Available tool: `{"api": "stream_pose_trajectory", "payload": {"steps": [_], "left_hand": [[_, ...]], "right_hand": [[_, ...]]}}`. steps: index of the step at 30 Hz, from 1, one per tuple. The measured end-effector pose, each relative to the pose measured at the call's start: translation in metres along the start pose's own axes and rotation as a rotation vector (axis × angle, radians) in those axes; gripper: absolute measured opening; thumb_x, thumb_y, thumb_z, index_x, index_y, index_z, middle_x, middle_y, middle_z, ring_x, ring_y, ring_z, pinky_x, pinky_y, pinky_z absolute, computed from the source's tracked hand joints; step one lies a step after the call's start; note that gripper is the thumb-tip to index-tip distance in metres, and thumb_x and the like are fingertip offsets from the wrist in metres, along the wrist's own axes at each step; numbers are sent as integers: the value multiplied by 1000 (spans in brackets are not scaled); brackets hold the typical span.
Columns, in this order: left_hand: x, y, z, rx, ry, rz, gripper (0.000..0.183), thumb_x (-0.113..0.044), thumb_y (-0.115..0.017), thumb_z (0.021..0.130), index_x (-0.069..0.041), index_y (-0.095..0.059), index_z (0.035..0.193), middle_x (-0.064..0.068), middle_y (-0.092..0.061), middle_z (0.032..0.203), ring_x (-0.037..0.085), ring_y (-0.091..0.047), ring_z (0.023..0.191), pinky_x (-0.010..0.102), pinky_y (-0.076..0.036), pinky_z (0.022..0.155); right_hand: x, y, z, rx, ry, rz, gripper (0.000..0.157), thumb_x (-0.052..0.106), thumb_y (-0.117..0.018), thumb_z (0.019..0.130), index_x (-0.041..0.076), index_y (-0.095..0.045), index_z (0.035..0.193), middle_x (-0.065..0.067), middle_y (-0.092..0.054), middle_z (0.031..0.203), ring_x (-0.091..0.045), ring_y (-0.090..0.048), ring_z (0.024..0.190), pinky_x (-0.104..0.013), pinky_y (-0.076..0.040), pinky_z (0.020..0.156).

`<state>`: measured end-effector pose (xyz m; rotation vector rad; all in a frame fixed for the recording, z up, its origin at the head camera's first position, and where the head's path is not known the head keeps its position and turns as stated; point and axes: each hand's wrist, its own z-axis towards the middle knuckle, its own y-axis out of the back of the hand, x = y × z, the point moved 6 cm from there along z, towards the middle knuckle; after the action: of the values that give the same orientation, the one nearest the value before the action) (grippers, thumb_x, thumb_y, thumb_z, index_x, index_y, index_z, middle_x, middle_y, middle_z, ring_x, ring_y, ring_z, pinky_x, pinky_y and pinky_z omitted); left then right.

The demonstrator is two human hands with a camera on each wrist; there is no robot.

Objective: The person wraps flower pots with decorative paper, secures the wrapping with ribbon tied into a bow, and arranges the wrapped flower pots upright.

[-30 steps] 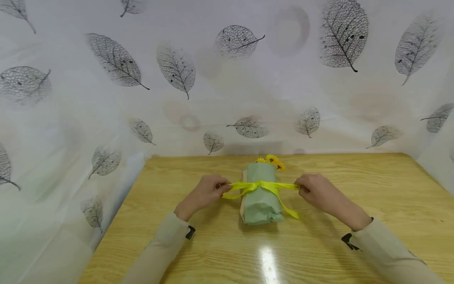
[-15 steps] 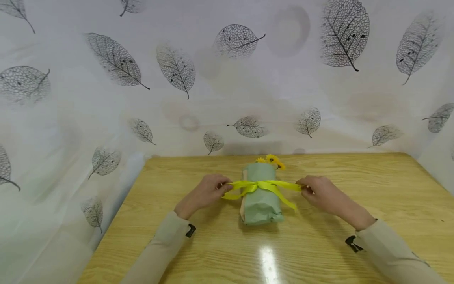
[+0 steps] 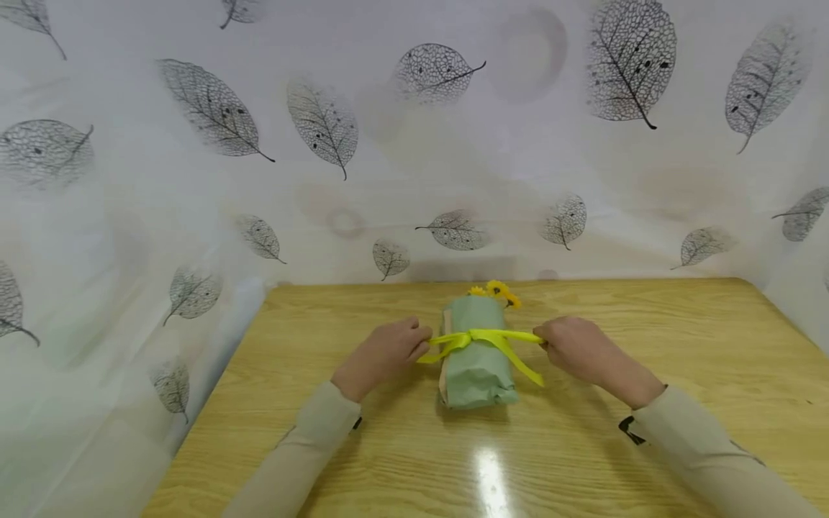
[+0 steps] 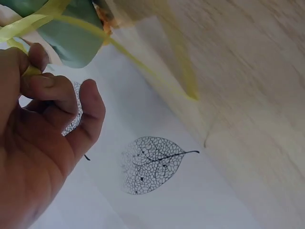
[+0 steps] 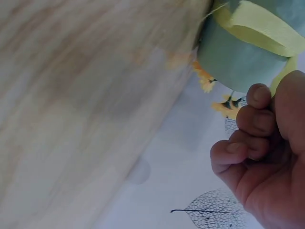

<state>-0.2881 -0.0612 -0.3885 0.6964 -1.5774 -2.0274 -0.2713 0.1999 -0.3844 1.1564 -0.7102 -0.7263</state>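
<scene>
A bouquet wrapped in pale green paper (image 3: 478,370) lies on the table, with small yellow flowers (image 3: 497,289) showing at its far end. Round its middle runs a yellow ribbon (image 3: 492,337), knotted on top like a bow. My left hand (image 3: 387,354) pinches the ribbon on the left side, close beside the paper. On the right, my right hand (image 3: 578,352) grips the other side of the ribbon, which is stretched straight from the knot. A loose ribbon tail hangs down toward the right. Both wrist views show curled fingers with ribbon between thumb and forefinger.
The bouquet rests on a light wood-grain table (image 3: 363,460). Behind and to the left hangs a white cloth (image 3: 414,158) printed with dark leaf shapes, meeting the table's far edge. Black straps sit near both sleeve cuffs.
My left hand has shifted slightly right, its fingers folding in closer round the ribbon. The right hand has moved slightly left, and the ribbon on its side looks narrower and tighter. The bouquet stays put.
</scene>
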Motion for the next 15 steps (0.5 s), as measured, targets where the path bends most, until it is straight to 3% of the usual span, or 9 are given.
{"api": "stream_pose_trajectory", "payload": {"steps": [6, 15], "left_hand": [[2, -12, 4, 56, -12, -65, 22, -17, -55, 106, -14, -54, 84, -3, -45, 74, 8, -37, 67, 20, -34, 62], [6, -17, 8, 91, -11, -126, 26, -13, -54, 105, -13, -54, 79, -5, -41, 72, 8, -36, 67, 21, -33, 63]], "right_hand": [[-4, -12, -7, 69, 5, 29, 15, -6, -64, 87, 4, -72, 78, 3, -59, 61, -3, -35, 53, -18, -34, 48], [-8, -15, -13, 50, 17, 39, 22, -7, -61, 87, 7, -69, 73, 4, -57, 58, -3, -32, 54, -19, -31, 49]]}}
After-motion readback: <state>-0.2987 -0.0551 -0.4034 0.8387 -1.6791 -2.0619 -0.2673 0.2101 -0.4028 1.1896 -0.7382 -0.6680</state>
